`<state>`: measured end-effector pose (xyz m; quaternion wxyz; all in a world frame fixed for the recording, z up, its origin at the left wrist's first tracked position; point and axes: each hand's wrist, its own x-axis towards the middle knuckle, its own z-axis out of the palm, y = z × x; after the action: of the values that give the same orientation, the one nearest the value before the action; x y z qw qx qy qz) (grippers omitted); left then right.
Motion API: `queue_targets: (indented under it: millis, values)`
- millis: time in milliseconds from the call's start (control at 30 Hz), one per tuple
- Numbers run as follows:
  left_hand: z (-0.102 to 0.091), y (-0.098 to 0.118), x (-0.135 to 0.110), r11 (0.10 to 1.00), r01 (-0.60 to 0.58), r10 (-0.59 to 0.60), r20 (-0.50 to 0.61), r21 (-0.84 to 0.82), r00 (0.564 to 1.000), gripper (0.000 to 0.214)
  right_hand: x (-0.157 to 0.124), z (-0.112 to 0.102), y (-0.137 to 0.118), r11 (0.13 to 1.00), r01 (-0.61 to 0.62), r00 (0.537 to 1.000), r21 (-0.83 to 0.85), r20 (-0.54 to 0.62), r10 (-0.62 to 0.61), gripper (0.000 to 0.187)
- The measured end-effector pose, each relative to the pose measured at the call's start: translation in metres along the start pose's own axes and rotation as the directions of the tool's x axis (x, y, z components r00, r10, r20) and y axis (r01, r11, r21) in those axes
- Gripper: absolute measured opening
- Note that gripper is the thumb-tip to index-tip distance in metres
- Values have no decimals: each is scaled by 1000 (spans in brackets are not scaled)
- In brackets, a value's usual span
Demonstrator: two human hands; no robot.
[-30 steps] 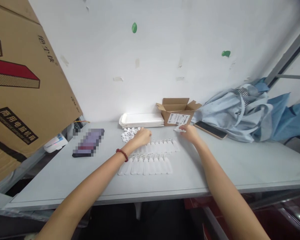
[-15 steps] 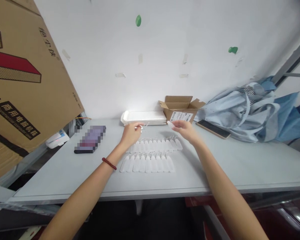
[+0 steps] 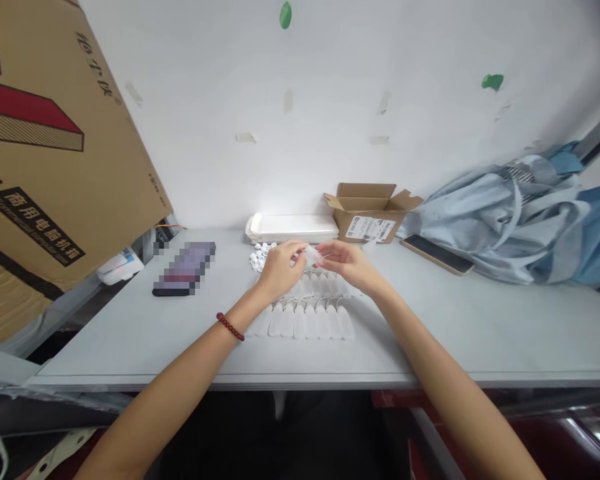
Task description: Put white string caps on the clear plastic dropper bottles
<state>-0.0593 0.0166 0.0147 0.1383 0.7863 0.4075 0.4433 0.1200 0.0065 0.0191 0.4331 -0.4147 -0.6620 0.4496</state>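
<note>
My left hand and my right hand meet above the table, both pinched on one small white plastic piece held between them. What my left fingers hold besides it is too small to tell; a red bead bracelet is on that wrist. Below the hands lie two rows of white plastic pieces on the grey table. A small heap of white caps lies just left of the hands.
Stacked white trays and an open cardboard box stand at the wall. A phone and blue cloth lie at the right. A dark blurred item lies left, beneath a big leaning carton.
My left hand left the heap of caps and rose toward the middle. My right hand came from near the box with a white piece. Both hands now meet above the rows.
</note>
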Motion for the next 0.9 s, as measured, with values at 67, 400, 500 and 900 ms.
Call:
queue_targets:
  millis: [67, 400, 500, 900]
  values:
    - [0, 2, 0, 1000, 2, -3, -32, -30, 999, 26, 0, -2, 0, 1000, -4, 1000, -19, -5, 4, 30]
    - [1, 13, -4, 997, 2, -4, -29, -74, 1000, 27, -1, -2, 1, 997, -3, 999, -73, -55, -1, 43]
    - [2, 10, -6, 995, -97, 97, -2, 35, 995, 31, -2, -1, 0, 998, 24, 1000, -60, -14, -25, 53]
    - [5, 2, -8, 949, -264, 256, 67, 171, 964, 37, -1, 2, -1, 998, 33, 999, -59, -37, -35, 38]
